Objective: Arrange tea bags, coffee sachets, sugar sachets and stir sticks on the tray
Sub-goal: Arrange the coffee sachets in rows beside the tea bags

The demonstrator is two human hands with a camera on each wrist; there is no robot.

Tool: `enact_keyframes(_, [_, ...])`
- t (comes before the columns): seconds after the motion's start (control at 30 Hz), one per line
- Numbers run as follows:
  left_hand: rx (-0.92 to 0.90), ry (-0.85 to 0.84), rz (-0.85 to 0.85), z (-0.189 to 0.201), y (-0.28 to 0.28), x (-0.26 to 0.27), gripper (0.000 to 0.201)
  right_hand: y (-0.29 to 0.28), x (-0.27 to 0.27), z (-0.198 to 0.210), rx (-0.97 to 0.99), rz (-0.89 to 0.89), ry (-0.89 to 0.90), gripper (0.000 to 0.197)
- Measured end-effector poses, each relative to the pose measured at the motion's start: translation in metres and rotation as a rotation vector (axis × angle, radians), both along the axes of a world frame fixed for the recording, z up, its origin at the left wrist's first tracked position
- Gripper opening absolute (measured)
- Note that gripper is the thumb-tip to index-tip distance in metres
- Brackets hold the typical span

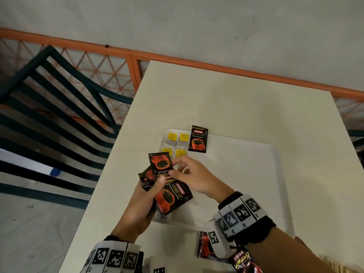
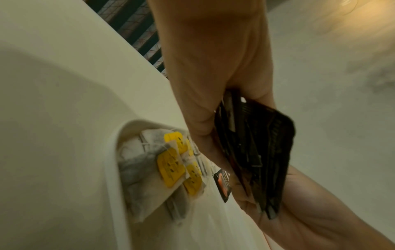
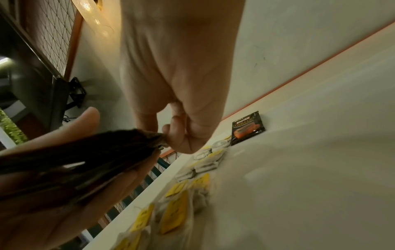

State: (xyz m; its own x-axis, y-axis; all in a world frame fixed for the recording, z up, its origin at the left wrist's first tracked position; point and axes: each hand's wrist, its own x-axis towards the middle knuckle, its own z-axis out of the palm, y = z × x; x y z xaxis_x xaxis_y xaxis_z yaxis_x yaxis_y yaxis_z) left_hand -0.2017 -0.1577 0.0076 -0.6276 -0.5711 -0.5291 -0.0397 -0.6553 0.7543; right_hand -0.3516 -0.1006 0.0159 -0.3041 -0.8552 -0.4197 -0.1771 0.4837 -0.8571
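Note:
A white tray (image 1: 246, 154) lies on the table. Tea bags with yellow tags (image 1: 176, 143) (image 2: 171, 170) (image 3: 177, 214) lie in rows at its far left corner. One black coffee sachet (image 1: 198, 139) (image 3: 248, 128) lies flat beside them. My left hand (image 1: 141, 205) holds a fanned stack of coffee sachets (image 1: 169, 198) (image 2: 256, 152) above the tray's left edge. My right hand (image 1: 189, 174) pinches the top sachet (image 1: 160, 164) (image 3: 119, 140) of that stack between thumb and fingers.
The cream table (image 1: 216, 95) has its left edge close to my left hand. More coffee sachets (image 1: 205, 246) lie near the front edge under my right wrist. A dark slatted chair (image 1: 49, 107) and an orange mesh fence (image 1: 98, 66) stand left.

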Motion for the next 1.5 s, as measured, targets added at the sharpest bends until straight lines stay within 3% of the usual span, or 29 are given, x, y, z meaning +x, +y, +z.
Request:
enact_keyframes(0.17, [-0.040,-0.008,-0.021,-0.005,0.003,0.002,0.049,0.005,-0.004,-0.004,-0.046,-0.121,-0.072,0.011])
enact_keyframes(0.33, [0.000,-0.023,0.035,-0.010,0.003,0.005,0.046,0.016,-0.028,-0.001,-0.165,-0.341,-0.255,0.024])
enact_keyframes(0.4, [0.013,0.005,0.061,-0.011,0.001,0.006,0.054,0.024,-0.039,0.003,-0.139,-0.301,-0.139,0.032])
enact_keyframes(0.53, [0.022,0.097,-0.013,-0.006,-0.004,0.010,0.095,0.041,-0.056,0.008,-0.032,-0.008,0.237,0.039])
enact_keyframes(0.6, [0.008,0.104,-0.116,-0.003,-0.004,0.007,0.092,0.045,-0.058,0.010,-0.038,0.098,0.245,0.037])
enact_keyframes(0.7, [-0.011,0.067,-0.209,-0.001,0.000,0.000,0.069,0.042,-0.051,0.014,-0.083,0.147,0.132,0.040])
enact_keyframes(0.8, [-0.055,0.028,-0.239,-0.002,0.006,-0.008,0.057,0.036,-0.041,0.014,-0.174,0.009,0.055,0.037])
enact_keyframes(0.93, [-0.001,0.078,-0.081,-0.004,0.007,-0.011,0.054,0.036,-0.028,0.008,-0.215,-0.214,-0.139,0.027])
enact_keyframes(1.0, [0.025,0.111,-0.020,-0.005,0.005,-0.010,0.064,0.041,-0.021,0.001,-0.178,-0.198,-0.233,0.020])
enact_keyframes(1.1, [0.030,0.120,0.008,-0.005,0.004,-0.009,0.095,0.042,-0.015,-0.005,-0.142,-0.216,-0.351,0.016])
enact_keyframes(1.2, [0.043,0.138,0.019,-0.007,0.003,-0.010,0.098,0.040,-0.012,-0.010,-0.126,-0.229,-0.434,0.022])
enact_keyframes(1.33, [0.024,0.117,0.011,-0.008,0.003,-0.014,0.098,0.035,-0.010,-0.017,-0.113,-0.237,-0.442,0.024])
enact_keyframes(1.5, [0.016,0.114,0.056,-0.012,0.000,-0.011,0.101,0.031,-0.036,-0.020,-0.164,-0.510,-0.312,0.012])
